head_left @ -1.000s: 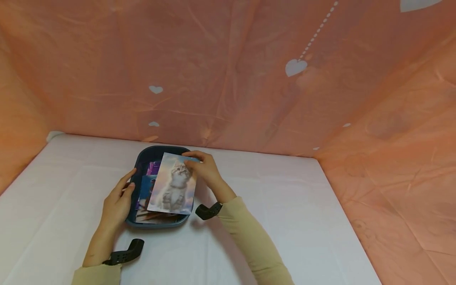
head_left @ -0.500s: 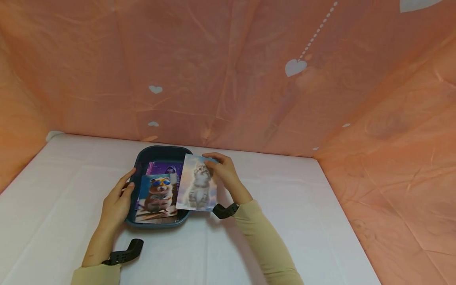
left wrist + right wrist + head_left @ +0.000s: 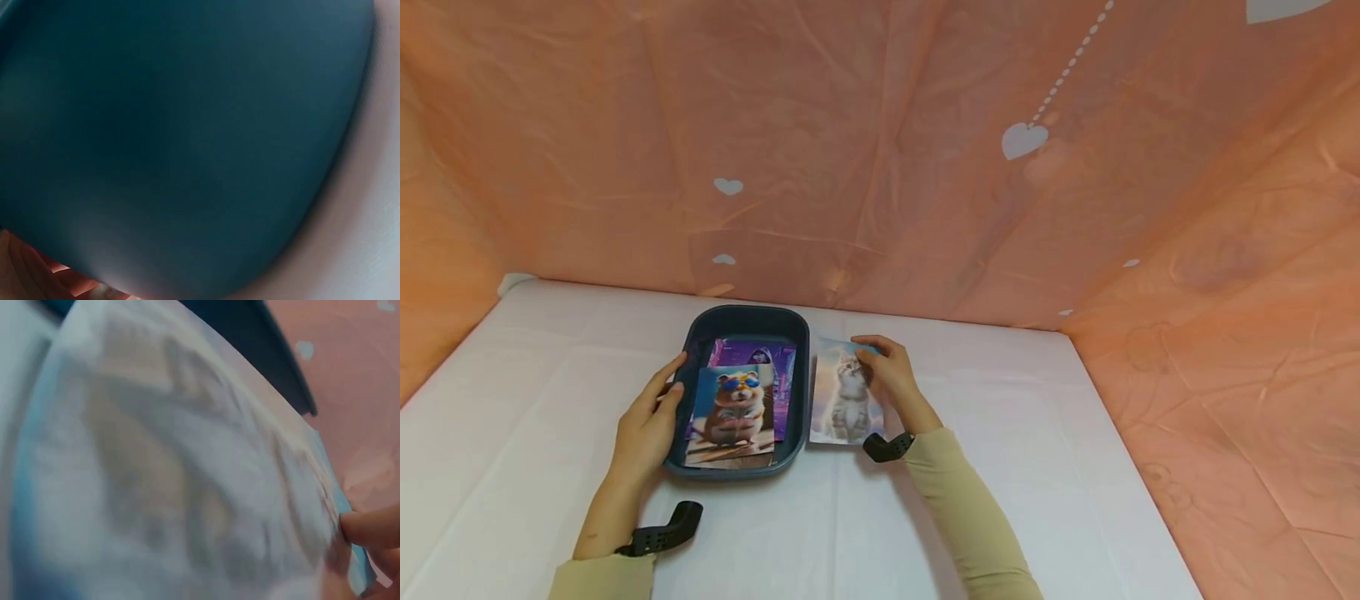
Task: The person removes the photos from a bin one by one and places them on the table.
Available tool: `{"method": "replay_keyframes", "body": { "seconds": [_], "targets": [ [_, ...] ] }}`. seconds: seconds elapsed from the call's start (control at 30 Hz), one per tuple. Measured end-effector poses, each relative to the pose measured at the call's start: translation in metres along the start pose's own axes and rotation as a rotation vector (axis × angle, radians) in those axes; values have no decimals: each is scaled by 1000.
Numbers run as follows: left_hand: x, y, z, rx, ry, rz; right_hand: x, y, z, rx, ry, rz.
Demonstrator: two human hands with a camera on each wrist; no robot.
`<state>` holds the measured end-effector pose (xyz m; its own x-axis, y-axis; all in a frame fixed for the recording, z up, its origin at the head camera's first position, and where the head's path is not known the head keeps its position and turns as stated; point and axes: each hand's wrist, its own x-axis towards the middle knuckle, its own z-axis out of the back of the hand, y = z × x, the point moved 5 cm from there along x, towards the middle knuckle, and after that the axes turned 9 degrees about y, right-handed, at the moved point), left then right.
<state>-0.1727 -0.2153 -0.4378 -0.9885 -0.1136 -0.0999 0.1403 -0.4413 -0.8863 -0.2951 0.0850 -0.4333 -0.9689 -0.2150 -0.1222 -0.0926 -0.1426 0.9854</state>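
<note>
A dark teal plastic bin (image 3: pixel 745 320) stands on the white cloth, its wall filling most of the left wrist view. My left hand (image 3: pixel 643 433) holds the bin by its left side, thumb and fingertips at the rim. My right hand (image 3: pixel 893 382) pinches the upper right corner of a picture card with a grey kitten (image 3: pixel 848 417), beside the bin's right wall. In the right wrist view a thumb (image 3: pixel 375 528) presses on the card's edge. Inside the bin, a card with a hamster in sunglasses (image 3: pixel 730 421) overlaps a purple card (image 3: pixel 786 367).
White cloth (image 3: pixel 1037 467) covers the table and stretches right of the cards and in front of the bin. Behind, an orange-pink curtain (image 3: pixel 880 167) with white hearts meets the table's far edge. Black wrist cameras (image 3: pixel 662 533) sit on both wrists.
My right hand has carried the kitten card rightward out from over the bin, and lower beside it. The hamster and purple cards are now uncovered. My left hand stays put.
</note>
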Motion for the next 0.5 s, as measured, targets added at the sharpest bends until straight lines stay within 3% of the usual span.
{"method": "replay_keyframes", "body": {
  "seconds": [0.1, 0.33, 0.5],
  "targets": [
    [-1, 0, 0, 0, 1, 6, 5, -11, 1, 44, -19, -12],
    [0, 0, 0, 0, -1, -4, 13, -20, 2, -171, -36, 7],
    [1, 1, -1, 0, 3, 20, 17, -21, 1, -242, -42, 19]
  ]
}}
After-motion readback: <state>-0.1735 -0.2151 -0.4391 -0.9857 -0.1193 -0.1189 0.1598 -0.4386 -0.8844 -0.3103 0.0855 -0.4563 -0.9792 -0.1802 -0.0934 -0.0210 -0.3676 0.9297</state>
